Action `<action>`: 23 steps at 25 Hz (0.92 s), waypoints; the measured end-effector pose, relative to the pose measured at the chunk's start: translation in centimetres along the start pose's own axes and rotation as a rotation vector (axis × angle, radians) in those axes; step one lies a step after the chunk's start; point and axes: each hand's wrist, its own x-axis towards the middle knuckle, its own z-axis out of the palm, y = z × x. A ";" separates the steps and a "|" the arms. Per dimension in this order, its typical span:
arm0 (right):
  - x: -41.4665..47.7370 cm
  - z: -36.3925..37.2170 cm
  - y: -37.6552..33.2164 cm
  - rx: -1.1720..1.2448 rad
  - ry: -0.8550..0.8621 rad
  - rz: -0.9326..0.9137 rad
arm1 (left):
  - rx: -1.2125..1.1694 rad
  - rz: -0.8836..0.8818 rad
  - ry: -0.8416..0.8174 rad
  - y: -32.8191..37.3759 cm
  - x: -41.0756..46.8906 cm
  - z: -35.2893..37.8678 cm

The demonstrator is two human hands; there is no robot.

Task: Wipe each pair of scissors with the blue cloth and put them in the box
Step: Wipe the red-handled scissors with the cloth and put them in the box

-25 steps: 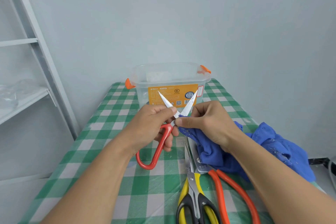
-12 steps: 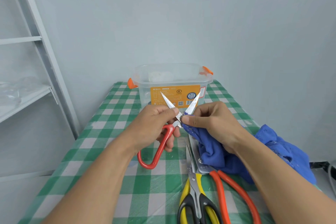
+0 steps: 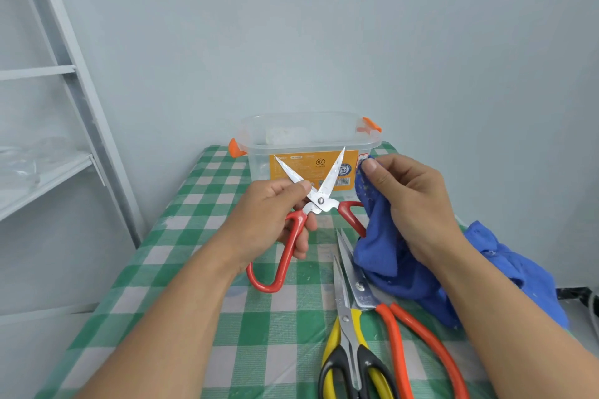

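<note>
Yellow-handled scissors (image 3: 346,321) and orange-handled scissors (image 3: 360,287) lie nearest on the checked table (image 3: 201,262), probably unwiped. Beyond them, the left hand (image 3: 269,223) grips the red scissors (image 3: 321,201) near the pivot, blades spread towards 12 o'clock. Just apart at 3 o'clock, the right hand (image 3: 418,204) pinches the blue cloth (image 3: 385,256), closest to the right blade. Farthest, at 12 o'clock, stands the clear box (image 3: 291,139).

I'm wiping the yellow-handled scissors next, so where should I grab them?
Grip the yellow-handled scissors by their handle loops, reaching down from your near side. They lie flat and closed with handles toward you and the points aimed away, close beside the orange-handled scissors.
</note>
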 end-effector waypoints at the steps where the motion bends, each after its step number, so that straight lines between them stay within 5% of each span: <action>1: 0.0 0.0 -0.1 -0.005 -0.001 -0.011 | -0.006 0.011 0.018 0.0 0.0 0.0; 10: -0.4 -0.3 -0.3 -0.057 -0.160 -0.001 | 0.042 0.097 0.098 0.4 -0.1 0.4; 23: -0.9 1.9 1.0 -0.435 -0.065 -0.263 | -0.042 0.086 0.098 -0.1 -0.1 1.7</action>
